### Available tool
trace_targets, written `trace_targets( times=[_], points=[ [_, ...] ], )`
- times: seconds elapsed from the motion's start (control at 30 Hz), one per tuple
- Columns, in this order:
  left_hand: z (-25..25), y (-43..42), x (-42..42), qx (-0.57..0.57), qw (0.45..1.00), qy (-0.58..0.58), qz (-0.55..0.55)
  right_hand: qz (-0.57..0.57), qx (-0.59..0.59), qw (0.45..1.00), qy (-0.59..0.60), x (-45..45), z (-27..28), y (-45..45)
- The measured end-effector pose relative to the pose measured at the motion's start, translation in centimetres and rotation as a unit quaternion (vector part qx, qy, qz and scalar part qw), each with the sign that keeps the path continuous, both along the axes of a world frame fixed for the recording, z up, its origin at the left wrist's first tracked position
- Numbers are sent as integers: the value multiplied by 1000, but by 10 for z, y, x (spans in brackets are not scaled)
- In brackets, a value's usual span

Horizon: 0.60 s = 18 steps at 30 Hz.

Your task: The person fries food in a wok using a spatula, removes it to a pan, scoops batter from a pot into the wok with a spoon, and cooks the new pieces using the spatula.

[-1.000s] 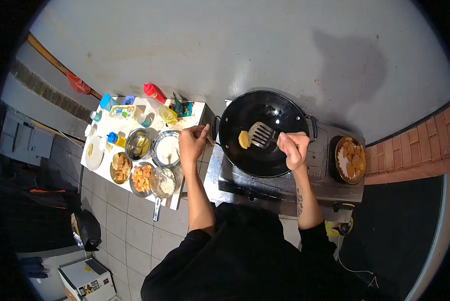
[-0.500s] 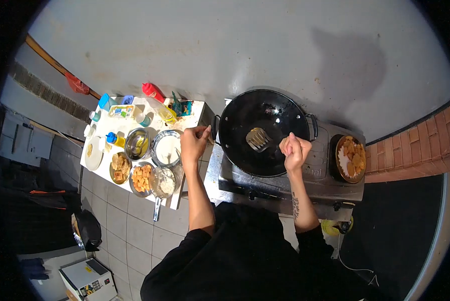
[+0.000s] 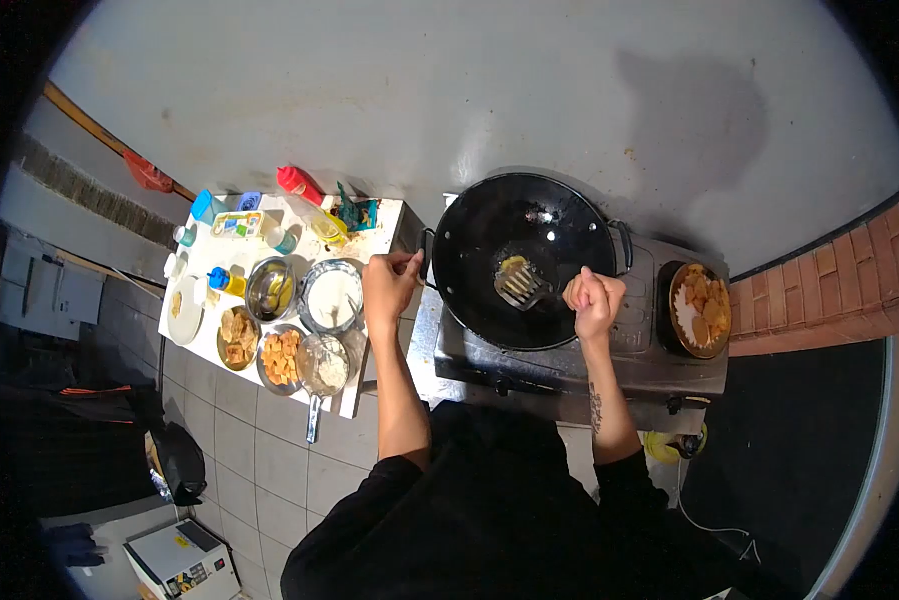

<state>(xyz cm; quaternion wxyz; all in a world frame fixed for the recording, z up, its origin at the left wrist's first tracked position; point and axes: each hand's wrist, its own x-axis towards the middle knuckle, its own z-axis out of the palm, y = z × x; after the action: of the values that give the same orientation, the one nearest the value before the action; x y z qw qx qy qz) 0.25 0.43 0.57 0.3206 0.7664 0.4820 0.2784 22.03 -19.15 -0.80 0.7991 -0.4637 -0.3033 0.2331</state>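
A large black wok (image 3: pixel 494 225) sits on the stove, its inside dark and shiny. My left hand (image 3: pixel 392 285) is closed at the wok's left handle and steadies that side. Closed in a fist over the right rim, my right hand (image 3: pixel 595 298) holds a slotted spatula (image 3: pixel 522 289). The spatula's metal head is low in the wok, touching or just over a small yellowish-brown piece of food (image 3: pixel 512 263). Most of the spatula's handle is hidden by the fist and the dark wok.
The steel gas stove (image 3: pixel 489 370) carries a plate of fried pieces (image 3: pixel 702 310) on the right. On the white side table (image 3: pixel 377 222) stand a bowl of white batter (image 3: pixel 333 298), a bowl of orange chunks (image 3: pixel 281 358), a sieve (image 3: pixel 323 366) and a red bottle (image 3: pixel 297 183).
The spatula head has shifted slightly right and turned within the wok, uncovering more of the food piece. My left hand stays at the handle.
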Motion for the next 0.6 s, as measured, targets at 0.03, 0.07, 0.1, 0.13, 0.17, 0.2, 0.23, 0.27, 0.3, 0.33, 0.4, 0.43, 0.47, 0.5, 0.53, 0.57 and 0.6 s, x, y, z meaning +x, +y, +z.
trace_targets(
  times=[0.03, 0.07, 0.1, 0.13, 0.17, 0.2, 0.23, 0.27, 0.3, 0.33, 0.4, 0.43, 0.47, 0.5, 0.53, 0.57, 0.6],
  points=[
    [2, -1, 1, -2, 1000, -4, 3, 22, 12, 1000, 10, 0, -5, -2],
    [3, -1, 1, -2, 1000, -9, 7, 45, 25, 999, 19, 0, -8, -2],
    [3, -1, 1, -2, 1000, -8, 8, 45, 25, 998, 19, 1, -4, -3],
    [2, 0, 0, 0, 1000, -3, 4, 38, -1, 999, 18, 4, 3, -6],
    [2, 0, 0, 2, 1000, 1, 0, 31, -28, 999, 15, 6, 7, -9],
    [3, 0, 1, 2, 1000, 1, -1, 11, -28, 999, -10, 10, 7, -8],
    [4, -1, 1, -1, 1000, 10, -1, 10, -28, 1000, -10, 12, 6, -6],
    [6, -1, 2, -3, 1000, 18, -1, 0, -9, 1000, 2, 13, 3, -3],
    [9, -2, 2, -3, 1000, 19, -1, -10, 10, 1000, 15, 12, 0, -1],
    [12, -4, 3, -3, 1000, 13, 1, -12, 12, 1000, 5, 10, -4, 0],
    [15, -4, 3, -1, 1000, 7, 2, 18, 6, 1000, 7, 9, -2, -4],
    [16, -5, 3, -5, 1000, 9, 4, 49, -2, 999, 8, 9, 3, -6],
    [16, -5, 3, -9, 1000, 11, 5, 37, -28, 999, 7, 10, 9, -9],
    [15, -4, 3, -9, 1000, 11, 5, 37, -28, 999, 7, 11, 9, -8],
    [12, -3, 2, 2, 1000, 9, 4, 1, -24, 1000, -1, 13, 7, -6],
    [10, -3, 3, 12, 1000, 6, 2, -36, -19, 999, -9, 15, 5, -4],
    [11, -3, 3, 12, 1000, 7, 0, -36, -5, 999, 4, 15, 0, -1]
  ],
)
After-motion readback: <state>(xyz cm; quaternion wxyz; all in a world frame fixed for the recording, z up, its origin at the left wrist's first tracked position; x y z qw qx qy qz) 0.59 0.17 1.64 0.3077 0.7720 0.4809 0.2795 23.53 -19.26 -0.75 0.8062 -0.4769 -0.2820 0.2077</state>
